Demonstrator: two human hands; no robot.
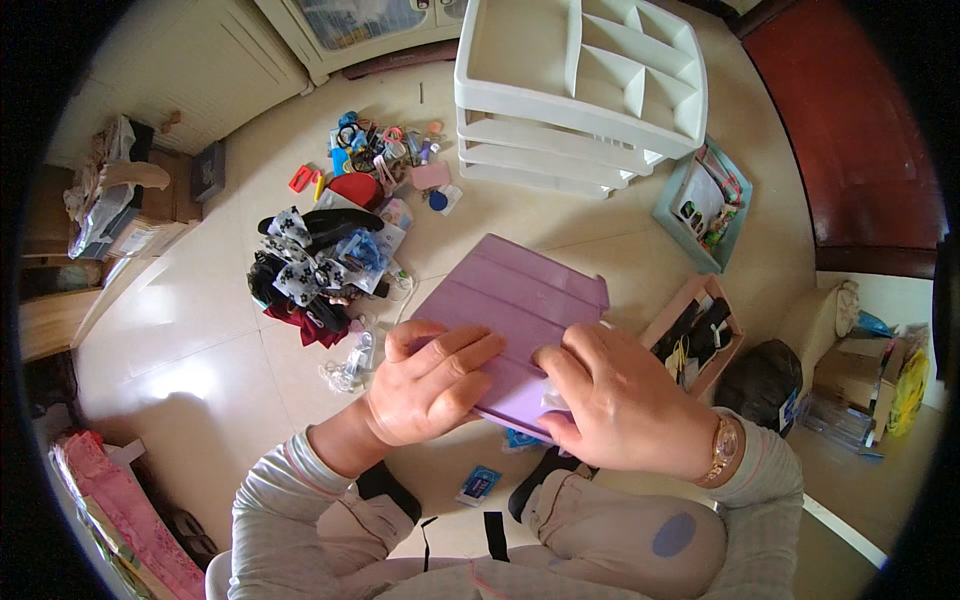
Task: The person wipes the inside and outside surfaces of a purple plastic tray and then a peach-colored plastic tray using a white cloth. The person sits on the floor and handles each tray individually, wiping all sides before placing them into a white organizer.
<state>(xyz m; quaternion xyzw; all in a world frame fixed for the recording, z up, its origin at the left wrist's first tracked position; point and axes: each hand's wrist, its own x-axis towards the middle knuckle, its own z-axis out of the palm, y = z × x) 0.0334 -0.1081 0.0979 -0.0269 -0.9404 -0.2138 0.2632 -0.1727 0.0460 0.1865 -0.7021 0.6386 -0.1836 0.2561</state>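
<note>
A purple plastic drawer or panel (517, 300) with ridges across its face is held tilted in front of me. My left hand (442, 379) grips its near left part, fingers curled over the surface. My right hand (600, 397), with a gold watch (724, 448) on the wrist, holds its near right side; a small whitish piece, perhaps a wipe, shows by the thumb. Beyond stands a white plastic drawer frame (555, 150) with a divided top tray. Left of the purple piece lies a heap of hair bows and dark fabric (307, 262).
Small hair ties and trinkets (375, 150) lie farther off on the tiles. To the right are a blue-grey bin (709, 255) and a pink bin (701, 386), both holding items, and a black bag (759, 379). A blue packet (478, 486) lies between my feet.
</note>
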